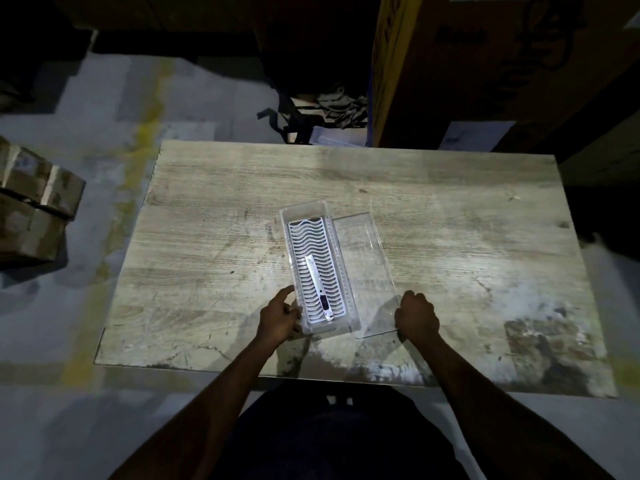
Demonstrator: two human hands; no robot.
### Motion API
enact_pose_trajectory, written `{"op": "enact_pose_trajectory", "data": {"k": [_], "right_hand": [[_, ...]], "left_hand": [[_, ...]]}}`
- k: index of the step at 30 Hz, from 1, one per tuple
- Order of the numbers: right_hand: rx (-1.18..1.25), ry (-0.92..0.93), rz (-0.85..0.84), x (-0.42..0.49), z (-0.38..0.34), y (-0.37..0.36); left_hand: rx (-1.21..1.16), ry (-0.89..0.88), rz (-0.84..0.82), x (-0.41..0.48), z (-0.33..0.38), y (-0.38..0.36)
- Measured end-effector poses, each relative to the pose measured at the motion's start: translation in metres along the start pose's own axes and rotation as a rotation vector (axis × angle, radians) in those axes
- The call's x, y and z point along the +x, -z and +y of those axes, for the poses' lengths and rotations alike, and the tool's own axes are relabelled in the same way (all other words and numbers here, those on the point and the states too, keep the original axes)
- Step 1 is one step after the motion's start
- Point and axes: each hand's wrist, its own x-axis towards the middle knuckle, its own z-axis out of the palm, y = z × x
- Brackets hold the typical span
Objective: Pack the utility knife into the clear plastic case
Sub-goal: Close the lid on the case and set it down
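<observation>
A clear plastic case [290, 216] lies open in the middle of the wooden table [214, 188], with a white wavy grid insert [313, 244] on its floor. The white utility knife [319, 289] rests lengthwise inside the case on that insert, its dark slider toward me. My left hand [280, 317] grips the case's near left corner. To the right of the case the clear flat lid [367, 271] lies on the table. My right hand [417, 317] is closed on the lid's near right corner.
Taped cardboard boxes [33, 206] sit on the floor to the left. A tall cardboard box [450, 64] and dark straps with a crumpled cloth [325, 112] lie beyond the table's far edge. The room is dim.
</observation>
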Motion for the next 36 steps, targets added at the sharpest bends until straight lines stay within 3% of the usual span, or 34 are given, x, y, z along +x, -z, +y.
{"op": "enact_pose_trajectory", "data": {"k": [3,6,10,15,18,22,29,36], "right_hand": [[0.000,0.036,0.062,0.004,-0.002,0.006],[0.240,0.020,0.101,0.010,-0.006,0.022],[0.506,0.167,0.303,0.011,-0.022,0.053],[0.600,0.433,0.500,0.009,-0.070,0.088],[0.583,0.658,0.571,0.000,-0.099,0.096],[0.486,0.868,0.534,-0.017,-0.124,0.092],[0.062,1.039,0.480,-0.044,-0.152,0.072],[-0.163,1.140,0.324,-0.056,-0.148,0.044]], "left_hand": [[0.015,0.001,0.015,-0.006,0.004,-0.002],[0.011,0.014,0.025,-0.006,0.005,-0.003],[-0.019,0.040,0.035,-0.007,0.005,-0.004],[-0.035,0.037,0.042,-0.009,0.007,-0.004],[-0.036,0.040,0.044,-0.007,0.006,-0.004],[-0.004,0.043,0.046,-0.003,0.001,-0.004],[0.076,0.020,0.074,0.003,-0.002,-0.006],[0.021,0.028,0.055,0.010,-0.013,-0.005]]}}
